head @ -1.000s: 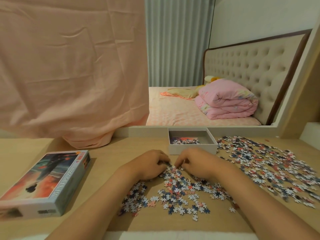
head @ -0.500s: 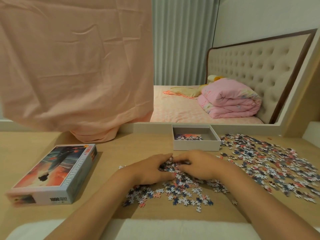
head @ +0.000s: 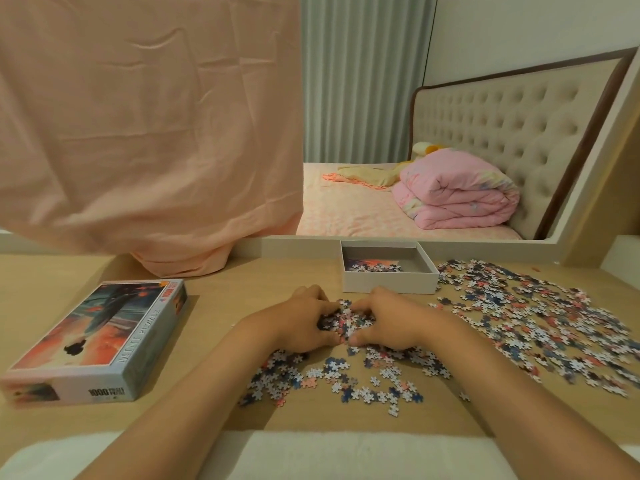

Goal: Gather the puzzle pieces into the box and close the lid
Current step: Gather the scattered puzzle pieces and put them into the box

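Puzzle pieces (head: 346, 320) lie between left and right fingers (head: 320, 303).

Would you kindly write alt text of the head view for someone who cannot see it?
The left hand and right hand cup a heap of puzzle pieces on a desk, near an open white box. Loose pieces lie scattered right; the printed lid rests left.

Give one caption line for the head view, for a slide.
Left hand and right hand cup puzzle pieces before the box; lid aside.

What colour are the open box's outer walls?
White; the open box shows this best in the head view.
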A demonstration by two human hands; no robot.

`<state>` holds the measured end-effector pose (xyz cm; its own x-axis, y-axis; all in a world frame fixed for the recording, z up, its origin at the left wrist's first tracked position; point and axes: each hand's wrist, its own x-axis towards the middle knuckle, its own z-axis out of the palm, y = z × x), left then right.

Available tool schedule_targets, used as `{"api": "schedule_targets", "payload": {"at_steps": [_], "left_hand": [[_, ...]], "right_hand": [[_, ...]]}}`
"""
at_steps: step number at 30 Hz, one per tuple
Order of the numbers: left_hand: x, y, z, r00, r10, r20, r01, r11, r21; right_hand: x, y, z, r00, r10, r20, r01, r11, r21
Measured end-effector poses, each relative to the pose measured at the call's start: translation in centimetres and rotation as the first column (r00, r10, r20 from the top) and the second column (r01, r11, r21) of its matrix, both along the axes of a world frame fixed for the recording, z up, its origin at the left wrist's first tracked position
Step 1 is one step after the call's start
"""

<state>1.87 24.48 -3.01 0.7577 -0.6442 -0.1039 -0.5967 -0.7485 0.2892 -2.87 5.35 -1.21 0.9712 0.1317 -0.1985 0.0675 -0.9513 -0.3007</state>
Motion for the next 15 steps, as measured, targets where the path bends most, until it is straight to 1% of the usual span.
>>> {"api": "schedule_targets", "payload": {"at_steps": [3,5,7,9,10,13,15], "left_hand": [[0.2,-0.4,-0.2,1.0,-0.007,0.017,0.008,0.999,-0.049],[0.2,-0.4,0.1,1.0,-0.006,0.0,0.006,0.998,-0.067],[0.2,-0.3,0.6,1.0,-0.006,-0.03,0.006,1.0,-0.015],[0.1,-0.3,0.8,1.0,-0.027,-0.013,0.028,0.997,0.077],[0.1,-0.4,0.8,0.999,-0.041,-0.002,0.041,0.996,0.081],[-0.1,-0.9,0.6,0.999,-0.039,0.028,0.04,0.998,-0.04],[-0.2,-1.2,0.5,0.997,-0.015,0.073,0.022,0.994,-0.104]], "right_hand": [[0.2,0.1,-0.1,1.0,0.013,0.027,-0.015,0.999,0.048],[0.2,-0.1,0.0,1.0,0.016,0.012,-0.017,0.999,0.051],[0.2,-0.2,-0.1,1.0,0.006,-0.015,-0.005,1.0,0.023],[0.3,0.0,-0.2,1.0,0.001,-0.013,-0.001,1.0,-0.013],[0.3,0.1,-0.2,1.0,0.0,-0.007,0.0,1.0,-0.005],[0.5,0.4,-0.3,0.999,0.01,0.037,-0.013,0.997,0.081],[0.5,0.5,-0.3,0.997,-0.01,0.078,0.001,0.993,0.115]]}}
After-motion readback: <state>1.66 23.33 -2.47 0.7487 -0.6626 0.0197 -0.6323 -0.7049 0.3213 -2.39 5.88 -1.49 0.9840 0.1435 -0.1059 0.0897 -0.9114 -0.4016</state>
